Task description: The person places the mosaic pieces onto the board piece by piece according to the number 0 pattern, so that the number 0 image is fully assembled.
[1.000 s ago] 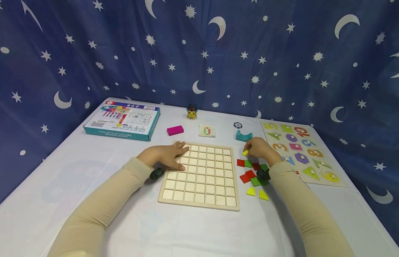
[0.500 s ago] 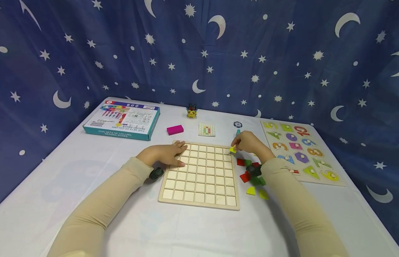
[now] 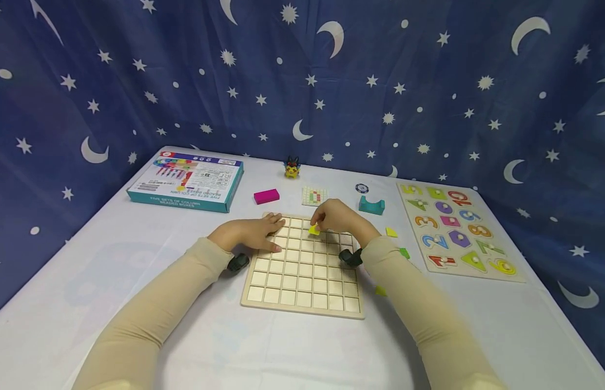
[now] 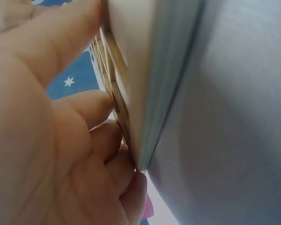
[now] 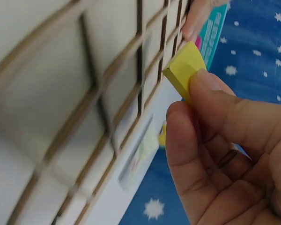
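1. Head view: the left hand (image 3: 248,235) lay flat on the far left corner of the wooden grid board (image 3: 304,265), fingers straight and pressing on its top rows. The right hand (image 3: 338,219) hovered over the board's far edge, fingertips pinching a yellow piece (image 3: 314,229) just above the second row of cells. Off the board's right side, another yellow piece (image 3: 391,232) and a green piece (image 3: 404,252) lay on the white table (image 3: 185,336), near the number puzzle (image 3: 453,230). Along the far side sat a teal box (image 3: 186,181), a pink block (image 3: 266,196), a small pattern card (image 3: 314,196) and a teal arch block (image 3: 371,205).
2. Left wrist view: the fingers (image 4: 100,105) lay against the board's edge (image 4: 117,93), extended rather than wrapped; very close and blurred.
3. Right wrist view: thumb and forefinger (image 5: 225,112) clamped the yellow piece (image 5: 185,65), held tilted just above the grid cells (image 5: 84,93), not touching them.
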A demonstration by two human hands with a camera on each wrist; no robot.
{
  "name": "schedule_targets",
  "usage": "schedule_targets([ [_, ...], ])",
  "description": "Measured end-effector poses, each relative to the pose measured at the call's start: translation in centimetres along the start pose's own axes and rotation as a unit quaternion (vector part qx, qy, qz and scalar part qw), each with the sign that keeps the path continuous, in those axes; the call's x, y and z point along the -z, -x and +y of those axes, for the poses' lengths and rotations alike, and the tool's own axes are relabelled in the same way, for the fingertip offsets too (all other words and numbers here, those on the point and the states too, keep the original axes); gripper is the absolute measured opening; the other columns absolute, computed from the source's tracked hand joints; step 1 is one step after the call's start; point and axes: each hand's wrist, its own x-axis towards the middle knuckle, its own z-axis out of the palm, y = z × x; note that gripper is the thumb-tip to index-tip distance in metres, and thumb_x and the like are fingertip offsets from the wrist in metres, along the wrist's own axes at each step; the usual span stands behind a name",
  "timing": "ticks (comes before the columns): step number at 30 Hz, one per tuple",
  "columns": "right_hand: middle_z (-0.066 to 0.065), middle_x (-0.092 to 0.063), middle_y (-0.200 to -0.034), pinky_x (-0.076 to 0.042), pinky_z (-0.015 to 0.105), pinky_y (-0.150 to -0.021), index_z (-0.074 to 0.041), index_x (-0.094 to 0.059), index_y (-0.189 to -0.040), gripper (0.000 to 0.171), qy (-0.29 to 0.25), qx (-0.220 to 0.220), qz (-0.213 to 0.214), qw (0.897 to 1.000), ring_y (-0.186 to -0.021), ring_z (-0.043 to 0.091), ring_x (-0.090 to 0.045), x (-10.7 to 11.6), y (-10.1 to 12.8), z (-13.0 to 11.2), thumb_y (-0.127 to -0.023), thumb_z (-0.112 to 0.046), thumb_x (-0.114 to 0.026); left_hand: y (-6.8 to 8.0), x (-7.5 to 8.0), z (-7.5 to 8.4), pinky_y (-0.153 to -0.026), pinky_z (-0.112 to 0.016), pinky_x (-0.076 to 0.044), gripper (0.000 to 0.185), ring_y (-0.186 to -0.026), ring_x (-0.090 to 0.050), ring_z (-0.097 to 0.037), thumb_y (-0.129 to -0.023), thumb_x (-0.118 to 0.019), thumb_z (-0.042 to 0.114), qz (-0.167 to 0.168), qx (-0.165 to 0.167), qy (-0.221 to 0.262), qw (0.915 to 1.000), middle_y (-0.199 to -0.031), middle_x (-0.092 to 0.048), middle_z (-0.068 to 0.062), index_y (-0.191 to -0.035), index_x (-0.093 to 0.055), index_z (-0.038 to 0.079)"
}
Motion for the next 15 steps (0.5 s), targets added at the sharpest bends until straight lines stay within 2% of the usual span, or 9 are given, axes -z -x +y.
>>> schedule_targets([
  [7,0.004,-0.066,-0.079,-0.045,0.022,-0.062,-0.006,-0.073,-0.09,0.015,0.001,0.035,-0.006,0.999,-0.067,0.012,-0.052,-1.5,-1.8,-1.4,-0.08,0.002,-0.065,0.2,0.1,0.1,-0.114,-0.05,-0.004,0.084,-0.141,0.006,-0.034,-0.089,-0.052,0.049,-0.007,-0.004,0.014,0.9999,-0.155,0.001,-0.016,-0.148,-0.011,0.004],
  [11,0.004,-0.066,-0.079,-0.045,0.022,-0.063,-0.006,-0.073,-0.091,0.018,-0.003,0.035,-0.012,0.999,-0.068,0.012,-0.051,-1.9,-2.3,-1.9,-0.081,0.004,-0.062,0.4,0.3,0.3,-0.113,-0.052,-0.004,0.087,-0.141,0.006,-0.035,-0.088,-0.052,0.052,-0.009,-0.008,0.018,0.9998,-0.154,0.001,-0.017,-0.147,-0.012,0.003],
  [15,0.003,-0.067,-0.083,-0.048,0.023,-0.066,-0.007,-0.073,-0.092,0.017,0.0,0.027,-0.017,0.999,-0.071,0.012,-0.055,-2.0,-2.7,-2.1,-0.081,0.002,-0.064,0.3,0.1,0.1,-0.114,-0.05,-0.005,0.083,-0.141,0.007,-0.033,-0.09,-0.052,0.048,-0.009,0.002,0.009,0.9999,-0.155,0.002,-0.015,-0.148,-0.011,0.004],
])
